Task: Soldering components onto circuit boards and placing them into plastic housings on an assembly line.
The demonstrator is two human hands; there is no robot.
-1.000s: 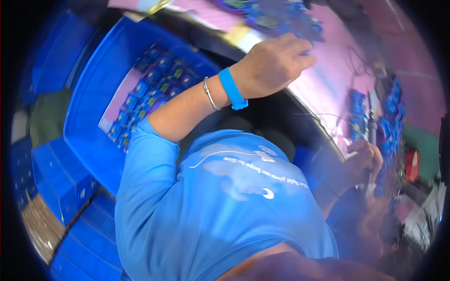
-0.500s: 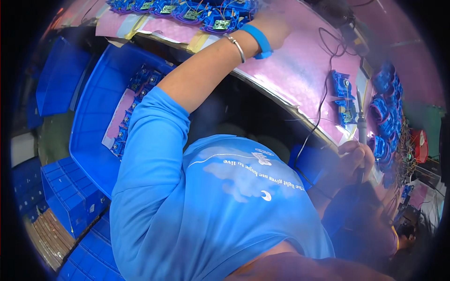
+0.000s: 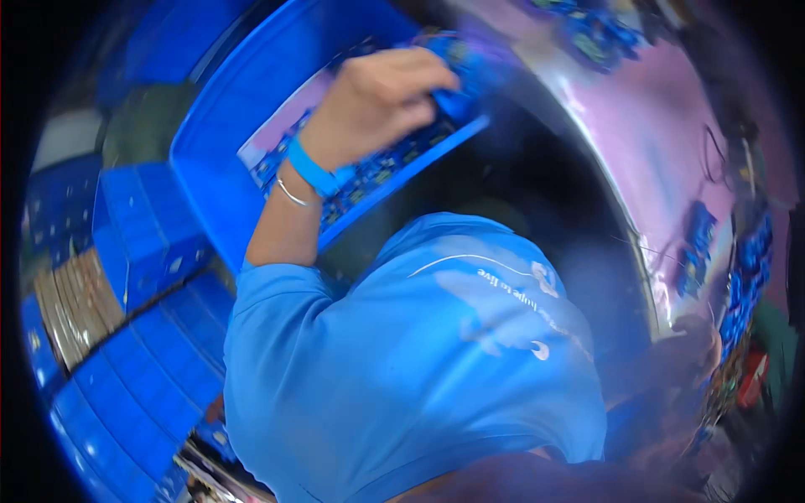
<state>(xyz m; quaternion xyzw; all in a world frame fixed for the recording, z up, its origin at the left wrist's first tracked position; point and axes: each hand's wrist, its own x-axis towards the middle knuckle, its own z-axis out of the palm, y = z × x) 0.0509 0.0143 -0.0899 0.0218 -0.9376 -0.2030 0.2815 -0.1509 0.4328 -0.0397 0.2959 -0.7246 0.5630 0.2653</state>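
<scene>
Left hand [image 3: 377, 96], blue-banded at the wrist, curled shut over small blue circuit parts [image 3: 457, 92] above the large blue plastic crate [image 3: 218, 142]; seemingly mid-transfer, calling next for careful placement. Right hand [image 3: 683, 360] right of crate, blurred, grip unclear.

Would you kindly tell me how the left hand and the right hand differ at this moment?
The left hand is raised over the blue bin, curled on a blue part; the right hand sits low at the edge of the pink bench. The left hand is sharp and well lit; the right hand is dark and blurred, its grip unclear. The left wrist wears a blue wristband; none shows on the right.
</scene>
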